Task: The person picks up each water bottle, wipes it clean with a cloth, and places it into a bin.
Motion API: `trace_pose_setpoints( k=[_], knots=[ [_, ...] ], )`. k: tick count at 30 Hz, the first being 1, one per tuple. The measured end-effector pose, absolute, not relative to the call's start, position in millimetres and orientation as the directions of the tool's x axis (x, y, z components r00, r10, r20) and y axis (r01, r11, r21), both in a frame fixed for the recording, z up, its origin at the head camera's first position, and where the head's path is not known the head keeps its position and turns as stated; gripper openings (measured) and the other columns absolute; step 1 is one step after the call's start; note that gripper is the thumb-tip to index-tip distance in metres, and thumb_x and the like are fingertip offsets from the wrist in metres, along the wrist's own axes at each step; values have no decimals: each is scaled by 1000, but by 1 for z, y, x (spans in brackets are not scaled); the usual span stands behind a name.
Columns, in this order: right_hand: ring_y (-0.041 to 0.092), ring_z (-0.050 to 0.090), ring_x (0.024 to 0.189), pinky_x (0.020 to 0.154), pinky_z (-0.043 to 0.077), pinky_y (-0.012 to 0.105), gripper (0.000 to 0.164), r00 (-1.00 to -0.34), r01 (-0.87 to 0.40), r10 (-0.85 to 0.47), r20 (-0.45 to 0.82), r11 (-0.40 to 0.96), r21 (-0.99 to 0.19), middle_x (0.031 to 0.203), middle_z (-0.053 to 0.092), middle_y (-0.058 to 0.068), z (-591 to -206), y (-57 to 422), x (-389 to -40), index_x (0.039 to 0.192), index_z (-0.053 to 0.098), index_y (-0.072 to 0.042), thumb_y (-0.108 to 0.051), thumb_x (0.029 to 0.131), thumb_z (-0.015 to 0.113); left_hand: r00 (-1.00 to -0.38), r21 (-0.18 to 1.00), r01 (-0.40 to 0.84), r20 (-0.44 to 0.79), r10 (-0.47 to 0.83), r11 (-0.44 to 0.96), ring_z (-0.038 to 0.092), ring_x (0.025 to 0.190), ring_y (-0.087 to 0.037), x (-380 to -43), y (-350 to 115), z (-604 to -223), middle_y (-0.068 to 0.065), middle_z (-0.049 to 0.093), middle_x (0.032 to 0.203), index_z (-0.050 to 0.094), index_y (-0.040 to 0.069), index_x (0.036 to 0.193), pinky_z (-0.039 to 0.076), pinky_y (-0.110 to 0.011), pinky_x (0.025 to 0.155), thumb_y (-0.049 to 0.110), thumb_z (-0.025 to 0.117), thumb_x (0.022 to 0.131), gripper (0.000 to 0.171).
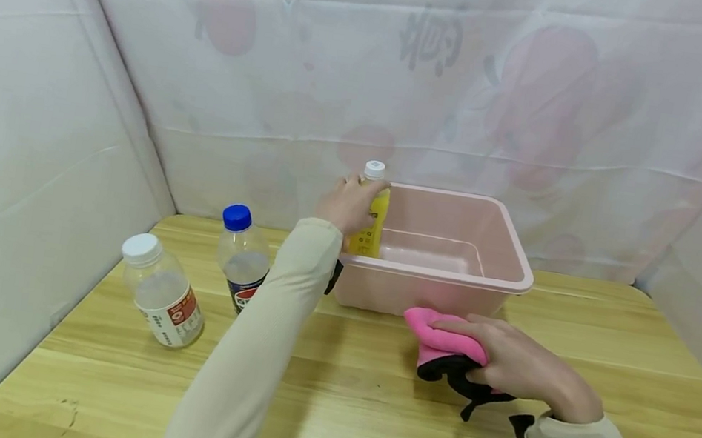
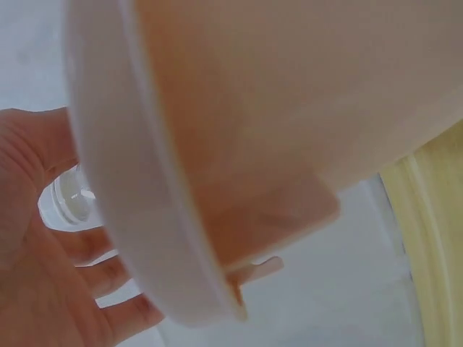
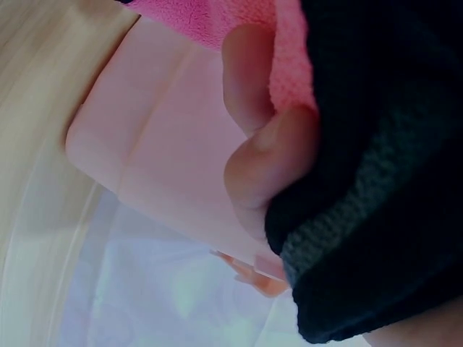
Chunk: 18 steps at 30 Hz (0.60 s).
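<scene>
In the head view, my left hand [image 1: 348, 205] grips a clear bottle with a yellow label [image 1: 379, 215] near its top. The bottle stands about upright inside the left end of a pink plastic basin [image 1: 431, 274]; its base is hidden behind the near rim. In the left wrist view, the white bottle cap [image 2: 70, 199] shows between thumb and fingers, partly behind the basin's rim. My right hand [image 1: 516, 362] holds a folded pink cloth with black edging [image 1: 446, 333] in front of the basin. Its fingers curl into the cloth [image 3: 293, 65] in the right wrist view.
To the left on the wooden table [image 1: 350, 413] stand a blue-capped bottle [image 1: 244, 256], partly behind my left sleeve, and a white-capped bottle [image 1: 167, 302]. Pale printed cloth walls [image 1: 320, 57] rise behind the table and at both sides.
</scene>
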State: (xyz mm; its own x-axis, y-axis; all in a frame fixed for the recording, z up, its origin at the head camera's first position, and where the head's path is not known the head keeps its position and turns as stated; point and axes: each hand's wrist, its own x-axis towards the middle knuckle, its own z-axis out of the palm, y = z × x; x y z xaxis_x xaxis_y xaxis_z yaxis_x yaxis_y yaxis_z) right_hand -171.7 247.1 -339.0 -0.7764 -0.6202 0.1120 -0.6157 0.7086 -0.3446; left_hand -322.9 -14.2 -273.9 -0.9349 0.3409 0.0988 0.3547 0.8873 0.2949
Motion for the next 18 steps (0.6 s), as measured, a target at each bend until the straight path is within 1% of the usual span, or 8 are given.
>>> trace_pose_setpoints(
  k=[4, 6, 12, 18],
  knots=[
    [19, 61, 104, 87, 54, 46, 67, -771, -623, -624, 124, 701, -346, 124, 65, 2, -337, 247, -171, 135, 65, -15, -2, 71, 83, -925, 234, 381, 96, 369, 894, 42, 137, -37, -318, -12, -273, -20, 39, 155, 38, 34, 156, 51, -57, 99, 23, 67, 100, 64],
    [17, 61, 104, 87, 55, 45, 69, -769, -627, -625, 133, 699, -344, 123, 66, 0, -336, 248, -171, 135, 65, -16, 0, 71, 83, -920, 230, 391, 106, 377, 891, 42, 137, -37, -316, -12, -272, -20, 39, 155, 38, 35, 156, 52, -57, 99, 24, 66, 100, 64],
    [19, 62, 106, 88, 55, 48, 69, -763, -636, -631, 139, 693, -339, 123, 66, 1, -333, 247, -172, 136, 64, -16, 0, 71, 82, -918, 241, 395, 145, 369, 887, 43, 136, -38, -310, -15, -274, -20, 38, 155, 39, 37, 155, 52, -57, 98, 25, 67, 100, 63],
    [18, 60, 103, 87, 54, 46, 69, -769, -626, -625, 131, 696, -353, 124, 65, 3, -332, 247, -174, 137, 64, -15, 0, 72, 83, -893, 240, 431, 250, 373, 870, 49, 128, -41, -294, -24, -277, -22, 41, 152, 41, 33, 154, 57, -55, 89, 21, 68, 99, 62]
  ],
)
